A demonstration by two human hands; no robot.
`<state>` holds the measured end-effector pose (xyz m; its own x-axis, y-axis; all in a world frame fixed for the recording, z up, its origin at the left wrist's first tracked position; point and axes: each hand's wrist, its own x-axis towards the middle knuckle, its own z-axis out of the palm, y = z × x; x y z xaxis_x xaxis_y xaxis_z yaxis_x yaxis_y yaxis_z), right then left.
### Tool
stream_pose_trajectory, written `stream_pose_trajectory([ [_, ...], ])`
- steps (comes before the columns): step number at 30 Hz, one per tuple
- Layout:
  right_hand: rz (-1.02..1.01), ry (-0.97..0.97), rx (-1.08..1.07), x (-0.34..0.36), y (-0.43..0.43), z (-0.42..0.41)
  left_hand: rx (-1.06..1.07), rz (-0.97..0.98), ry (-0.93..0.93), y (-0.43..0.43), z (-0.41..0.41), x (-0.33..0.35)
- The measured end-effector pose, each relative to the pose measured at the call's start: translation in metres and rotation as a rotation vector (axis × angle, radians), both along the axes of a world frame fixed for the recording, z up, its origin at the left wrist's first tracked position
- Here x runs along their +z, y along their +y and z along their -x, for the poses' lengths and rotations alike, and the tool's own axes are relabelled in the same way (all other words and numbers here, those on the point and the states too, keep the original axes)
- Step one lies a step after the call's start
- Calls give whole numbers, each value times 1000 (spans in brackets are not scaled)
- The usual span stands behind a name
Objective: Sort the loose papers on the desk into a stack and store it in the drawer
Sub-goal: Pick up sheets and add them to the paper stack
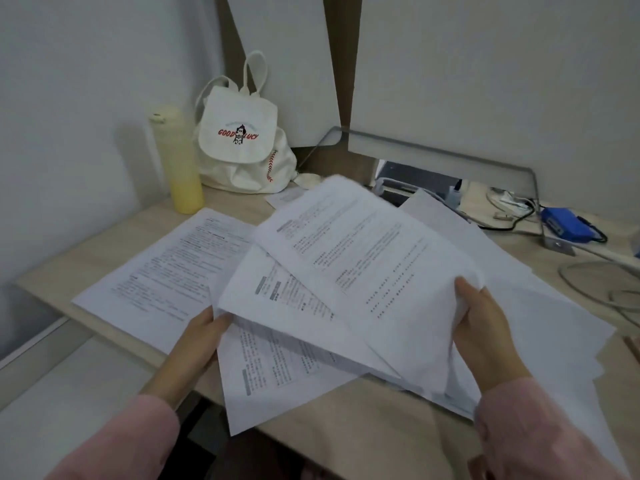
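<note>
**Head view.** A white canvas backpack [239, 143] (red lettering on its flap) is set at the back of the counter [346, 420], against the wall [69, 98]. Its flap is closed, so its contents are hidden. Just left of the backpack, a pale yellow bottle [178, 161] is stood upright with its cap on; what is in it cannot be told.

In front of the backpack, a fan of printed papers [363, 271] is held over the counter. Its left edge is gripped by the left hand [194, 344], whose fingers are tucked beneath the sheets. Its right side is pinched by the right hand [485, 327], thumb on top and fingers curled beneath.

In front and to the left of the backpack, a single printed sheet [166, 271] is laid flat on the counter, partly overlapped by the fan. More white sheets [554, 323] are spread to the right of the fan.

Well to the right of the backpack, a bent metal riser [450, 157] is seen, with a blue device [568, 225] and grey cables [588, 289] near it.

The lowest corner of the fan reaches past the counter's near edge. Bare light wood is left along that edge, in front of the backpack.
</note>
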<state>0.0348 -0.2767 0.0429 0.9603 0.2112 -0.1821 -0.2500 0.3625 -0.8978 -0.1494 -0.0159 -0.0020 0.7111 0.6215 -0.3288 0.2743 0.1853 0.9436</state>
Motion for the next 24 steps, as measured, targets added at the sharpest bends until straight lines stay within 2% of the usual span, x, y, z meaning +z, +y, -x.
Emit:
stream_pose_trajectory([
  [6, 105, 156, 30, -38, -3, -2, 78, 51, -1, 3, -5, -7],
  [10, 150, 163, 45, -40, -5, -1, 9, -3, 19, 1, -6, -12],
  [16, 218, 163, -33, -34, -14, -9, 29, -91, 58, 2, -10, -17],
  [24, 238, 308, 99, -43, -27, -21, 56, 21, 35, 7, -12, -18],
])
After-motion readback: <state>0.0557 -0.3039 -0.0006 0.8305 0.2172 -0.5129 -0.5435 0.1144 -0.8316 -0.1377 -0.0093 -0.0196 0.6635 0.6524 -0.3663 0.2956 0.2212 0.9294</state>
